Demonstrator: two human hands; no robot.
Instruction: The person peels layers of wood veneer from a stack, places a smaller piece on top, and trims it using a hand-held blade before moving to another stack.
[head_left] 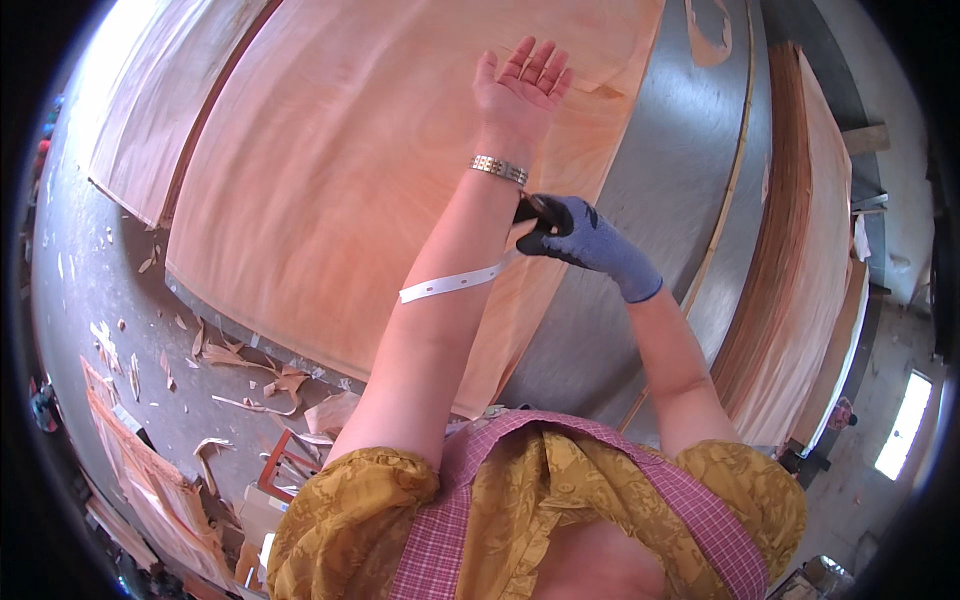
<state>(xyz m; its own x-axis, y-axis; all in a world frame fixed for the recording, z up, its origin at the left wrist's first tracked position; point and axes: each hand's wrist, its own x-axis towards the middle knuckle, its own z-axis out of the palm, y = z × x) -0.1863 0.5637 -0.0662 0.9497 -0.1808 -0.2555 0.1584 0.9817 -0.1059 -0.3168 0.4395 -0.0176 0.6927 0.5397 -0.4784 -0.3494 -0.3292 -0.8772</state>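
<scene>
My bare left hand [523, 85], a metal watch band on its wrist, is stretched out palm up above a large reddish-brown wood veneer sheet [330, 150]. Its fingers are extended and hold nothing. My right hand [572, 235], in a blue glove with black fingertips, is closed beside the left forearm. It grips a dark object whose kind is partly hidden. A white perforated tape strip [450, 284] runs from those gloved fingers across the left forearm, its far end at the forearm's outer edge.
A thick veneer stack [785, 250] stands at the right beyond a grey metal table surface [585, 330]. Along that table lies a thin wooden strip [728, 190]. Veneer scraps [285, 385] litter the floor at left, near a red-framed item [280, 465]. Another veneer sheet [170, 110] lies far left.
</scene>
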